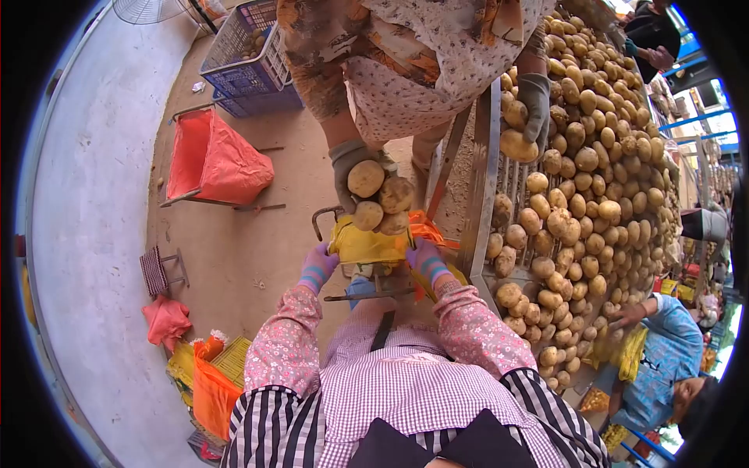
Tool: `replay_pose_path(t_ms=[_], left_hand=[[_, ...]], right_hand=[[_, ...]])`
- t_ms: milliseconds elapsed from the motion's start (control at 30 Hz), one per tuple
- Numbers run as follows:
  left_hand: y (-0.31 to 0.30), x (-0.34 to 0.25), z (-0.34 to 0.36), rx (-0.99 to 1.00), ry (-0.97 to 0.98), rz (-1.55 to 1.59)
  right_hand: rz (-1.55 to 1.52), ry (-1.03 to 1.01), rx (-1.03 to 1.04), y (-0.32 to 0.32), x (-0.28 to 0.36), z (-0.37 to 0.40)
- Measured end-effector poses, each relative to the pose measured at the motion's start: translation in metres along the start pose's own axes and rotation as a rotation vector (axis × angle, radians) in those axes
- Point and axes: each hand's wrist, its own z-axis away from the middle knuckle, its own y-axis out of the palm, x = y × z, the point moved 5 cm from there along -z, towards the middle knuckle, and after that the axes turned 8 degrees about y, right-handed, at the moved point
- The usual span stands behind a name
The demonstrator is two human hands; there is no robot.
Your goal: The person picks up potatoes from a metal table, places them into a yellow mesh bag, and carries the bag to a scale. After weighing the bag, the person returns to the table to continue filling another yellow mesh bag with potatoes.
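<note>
Purple-gloved left hand (319, 266) and right hand (427, 261) on yellow bag (368, 243) near potatoes (396, 195)

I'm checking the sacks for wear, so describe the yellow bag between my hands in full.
The yellow bag is thin and soft, with a mesh-like look. Your left hand grips one side of it and your right hand the other, so it spreads between them, over a metal stand. Orange material shows beside its right side. A co-worker's potatoes overlap its far edge in view; whether they touch it, I can't tell. No tear shows, but its inside and underside are unclear.
</note>
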Motion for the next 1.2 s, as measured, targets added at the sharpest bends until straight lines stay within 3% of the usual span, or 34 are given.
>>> replay_pose_path(t_ms=[100, 233, 300, 400, 533, 600, 633, 700, 733, 800, 833, 900, 1000, 1100, 1167, 1200], left_hand=[[0.005, -0.004, 0.014, 0.053, -0.03, 0.021], [-0.003, -0.015, 0.033, 0.06, -0.073, -0.124], [0.002, -0.006, 0.037, 0.166, -0.179, -0.15], [-0.005, -0.036, 0.06, 0.206, -0.168, -0.25], [0.011, -0.02, 0.065, 0.253, -0.181, -0.337], [0.012, -0.025, 0.071, 0.217, -0.09, -0.369], [0.021, -0.01, 0.071, 0.222, -0.091, -0.372], [0.034, 0.016, 0.062, 0.014, 0.014, -0.284], [0.046, 0.038, 0.054, 0.025, 0.014, -0.286], [0.056, 0.071, 0.043, 0.049, -0.073, 0.145], [0.056, 0.077, 0.045, 0.067, -0.072, 0.137], [0.051, 0.072, 0.044, -0.066, 0.104, 0.071], [0.036, 0.044, 0.055, -0.028, 0.088, 0.159], [0.041, 0.063, 0.045, -0.048, 0.205, 0.091], [0.033, 0.026, 0.059, -0.065, 0.065, 0.329], [0.037, 0.036, 0.053, -0.057, 0.099, 0.286]], right_hand=[[-0.042, 0.079, 0.063, 0.011, -0.011, 0.007], [-0.076, 0.002, 0.075, 0.032, -0.027, 0.006], [-0.074, -0.011, 0.079, 0.04, -0.033, 0.008], [-0.044, -0.037, 0.035, 0.05, -0.041, 0.006], [-0.059, 0.028, 0.141, 0.062, -0.058, -0.001], [-0.11, 0.089, 0.208, 0.068, -0.062, -0.001], [-0.093, 0.083, 0.162, 0.066, -0.063, -0.001], [-0.079, 0.083, 0.118, 0.065, -0.064, 0.0], [-0.182, 0.091, 0.098, 0.063, -0.065, 0.004], [-0.298, 0.112, 0.08, 0.065, -0.064, 0.01], [-0.363, 0.082, 0.027, 0.064, -0.063, 0.012], [-0.432, 0.066, -0.04, 0.056, -0.062, 0.015], [-0.598, 0.08, 0.005, 0.055, -0.057, 0.02], [-0.508, -0.04, -0.029, 0.057, -0.058, 0.01], [-0.44, -0.062, -0.074, 0.057, -0.055, 0.016], [-0.366, -0.1, -0.111, 0.056, -0.052, 0.016]])
